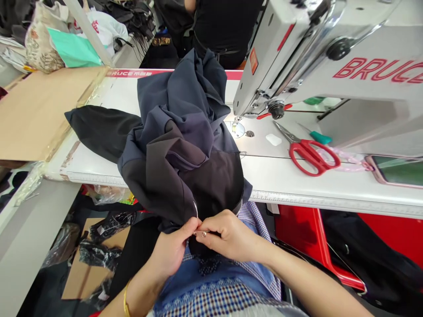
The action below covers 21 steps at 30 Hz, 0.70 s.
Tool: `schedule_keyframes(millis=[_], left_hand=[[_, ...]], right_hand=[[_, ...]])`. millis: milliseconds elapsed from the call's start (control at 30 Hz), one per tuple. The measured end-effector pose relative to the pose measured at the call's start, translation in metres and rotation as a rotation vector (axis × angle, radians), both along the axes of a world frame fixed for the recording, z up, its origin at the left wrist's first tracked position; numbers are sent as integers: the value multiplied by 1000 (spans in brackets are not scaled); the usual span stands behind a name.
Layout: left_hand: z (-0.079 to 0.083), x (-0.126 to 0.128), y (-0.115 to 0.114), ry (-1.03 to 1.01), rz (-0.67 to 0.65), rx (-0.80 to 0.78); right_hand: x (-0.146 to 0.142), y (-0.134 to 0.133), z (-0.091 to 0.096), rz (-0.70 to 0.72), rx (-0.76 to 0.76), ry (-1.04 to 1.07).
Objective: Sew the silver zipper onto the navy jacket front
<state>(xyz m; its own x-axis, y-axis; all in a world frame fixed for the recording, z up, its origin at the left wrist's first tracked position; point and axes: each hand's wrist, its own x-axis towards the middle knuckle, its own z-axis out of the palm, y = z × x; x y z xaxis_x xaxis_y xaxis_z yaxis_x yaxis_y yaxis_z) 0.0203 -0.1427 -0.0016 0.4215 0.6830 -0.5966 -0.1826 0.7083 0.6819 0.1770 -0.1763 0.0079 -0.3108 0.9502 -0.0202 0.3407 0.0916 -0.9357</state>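
Note:
A dark navy and black garment (180, 101) lies bunched on the sewing table, its near edge hanging over the front toward my lap. A metal zipper (195, 208) runs along that near edge. My left hand (173, 248) is closed, pinching the zipper edge between thumb and fingers. Beside it, almost touching, my right hand (229, 235) pinches a small metal zipper part at the same spot; the fingertips partly hide it. A second stretch of zipper teeth (238, 208) shows beyond my right hand.
A sewing machine (357, 57) stands at the right, its needle area beside the garment. Red-handled scissors (312, 156), a white chip (273, 139) and a phone (398, 169) lie on the table (350, 193). Cardboard (36, 114) covers the left side. A person in black (228, 26) sits opposite.

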Motion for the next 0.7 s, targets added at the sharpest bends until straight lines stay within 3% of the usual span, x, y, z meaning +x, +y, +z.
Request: schedule_keyframes(millis=[100,167,333,500,700], left_hand=[[7,-3,10,-177,-172,-21],[10,-2,14,-184,-158,-14],[-3,1,3,72,-8,105],[-14,-1,-9,318,-24,200],[4,6,3,17,26,163]], right_hand=[[12,4,4,33,-85,149],[16,7,5,12,-86,156],[2,0,-8,-32,-75,17],[-4,-7,-15,-41,-47,-78],[7,1,-3,-74,-23,110]])
